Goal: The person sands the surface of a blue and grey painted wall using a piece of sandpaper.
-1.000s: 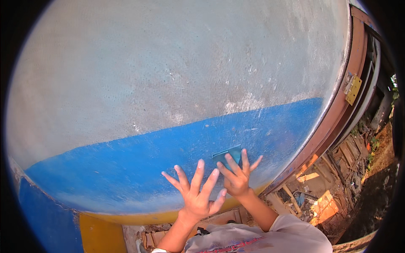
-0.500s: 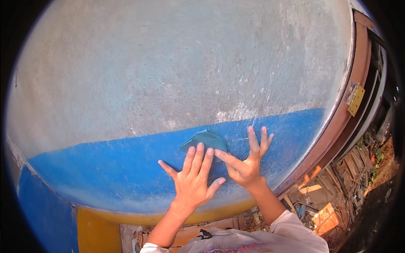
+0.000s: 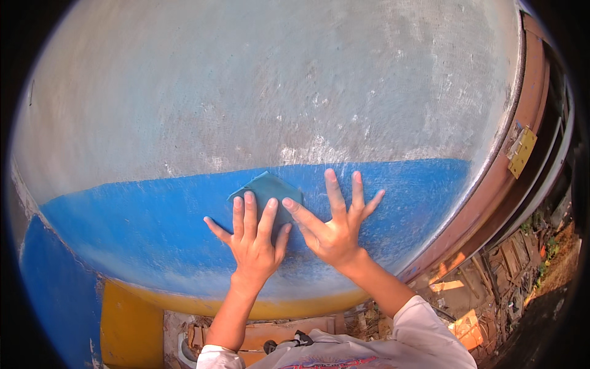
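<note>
A folded teal sheet (image 3: 270, 184), perhaps sandpaper or cloth, lies flat against the blue painted band (image 3: 166, 215) of a wall. My left hand (image 3: 253, 246) presses on its lower left part with fingers spread. From the right, my right hand (image 3: 337, 237) touches the sheet's right side with its index fingertip, its other fingers stretched out over the blue paint. Neither hand is wrapped round the sheet. Above the band the wall (image 3: 246, 92) is grey, with whitish worn patches along the colour boundary.
At the right edge runs a brown frame (image 3: 491, 178) with a yellow hinge (image 3: 522, 152). Wood scraps and debris (image 3: 479, 277) cover the ground at lower right. A yellow strip (image 3: 246, 307) borders the wall's foot, beside a blue and yellow panel (image 3: 61, 295) at left.
Both hands and the teal sheet have shifted left and slightly up along the blue band. The view has also moved a little.
</note>
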`<state>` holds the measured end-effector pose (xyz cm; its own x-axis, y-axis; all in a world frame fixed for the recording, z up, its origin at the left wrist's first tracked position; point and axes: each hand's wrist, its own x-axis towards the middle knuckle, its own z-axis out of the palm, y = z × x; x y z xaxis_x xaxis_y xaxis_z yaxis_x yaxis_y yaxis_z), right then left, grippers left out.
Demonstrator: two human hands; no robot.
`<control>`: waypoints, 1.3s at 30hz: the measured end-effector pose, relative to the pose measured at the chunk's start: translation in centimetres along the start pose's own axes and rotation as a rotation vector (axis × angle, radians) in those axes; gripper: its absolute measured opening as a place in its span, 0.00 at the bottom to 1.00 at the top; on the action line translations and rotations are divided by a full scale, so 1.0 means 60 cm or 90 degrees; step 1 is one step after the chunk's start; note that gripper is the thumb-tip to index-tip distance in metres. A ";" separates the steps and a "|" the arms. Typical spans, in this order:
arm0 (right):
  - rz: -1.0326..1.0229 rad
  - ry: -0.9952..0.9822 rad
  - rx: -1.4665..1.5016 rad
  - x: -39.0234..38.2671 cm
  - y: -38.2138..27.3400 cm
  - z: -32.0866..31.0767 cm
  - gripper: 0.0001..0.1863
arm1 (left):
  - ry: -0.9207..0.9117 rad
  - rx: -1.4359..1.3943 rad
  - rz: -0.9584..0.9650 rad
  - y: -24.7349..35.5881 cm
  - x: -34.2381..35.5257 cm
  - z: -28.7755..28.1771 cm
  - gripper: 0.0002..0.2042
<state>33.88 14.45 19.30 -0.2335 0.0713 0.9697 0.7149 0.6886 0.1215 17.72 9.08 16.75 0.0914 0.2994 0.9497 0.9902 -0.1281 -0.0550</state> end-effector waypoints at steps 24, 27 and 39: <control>0.287 -0.015 0.073 -0.141 0.137 -0.114 0.26 | 0.077 -0.024 -0.234 0.083 0.022 0.027 0.25; 0.317 -0.035 0.032 -0.165 0.124 -0.080 0.28 | 0.015 -0.019 -0.221 0.079 -0.093 0.033 0.26; 0.269 0.073 -0.109 -0.182 0.126 -0.028 0.29 | 0.062 -0.020 -0.256 0.040 -0.055 0.023 0.27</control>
<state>42.98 17.67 9.98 0.1688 0.2327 0.9578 0.8321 0.4871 -0.2650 19.93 9.07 13.07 -0.3132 0.2412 0.9185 0.9414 -0.0483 0.3337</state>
